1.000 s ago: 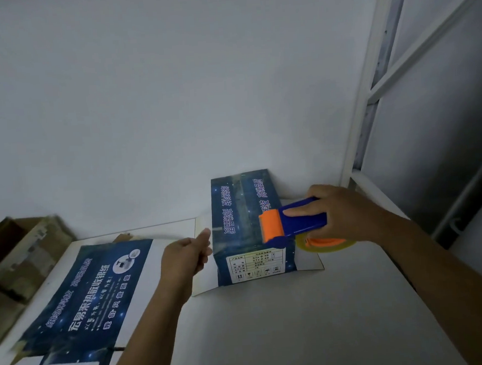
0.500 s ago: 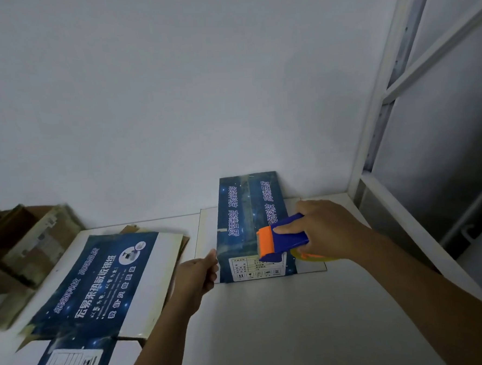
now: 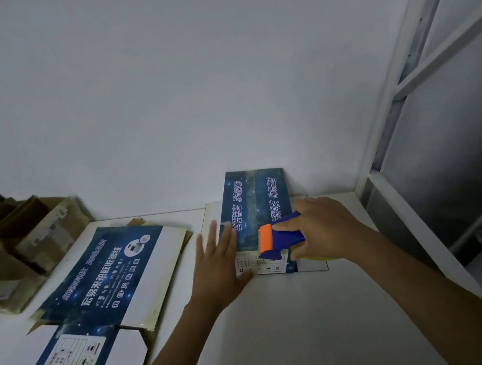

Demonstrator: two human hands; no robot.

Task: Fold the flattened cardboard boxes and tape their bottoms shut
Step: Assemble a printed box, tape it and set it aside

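Observation:
A folded blue starry box (image 3: pixel 252 201) stands on the white table against the back wall, its taped seam face towards me. My right hand (image 3: pixel 324 228) grips a blue and orange tape dispenser (image 3: pixel 277 238) with a yellow roll, held against the box's lower front. With its fingers straight and spread, my left hand (image 3: pixel 217 257) lies flat at the box's left side. A stack of flattened blue and white boxes (image 3: pixel 110 272) lies to the left on the table.
Brown cardboard cartons (image 3: pixel 26 246) stand at the far left. A white metal rack frame (image 3: pixel 394 116) rises along the right edge of the table (image 3: pixel 313 319). The white wall is close behind the box.
My left hand has let go of the box's left edge and spread flat beside it. The dispenser in my right hand has slid down and left along the box face.

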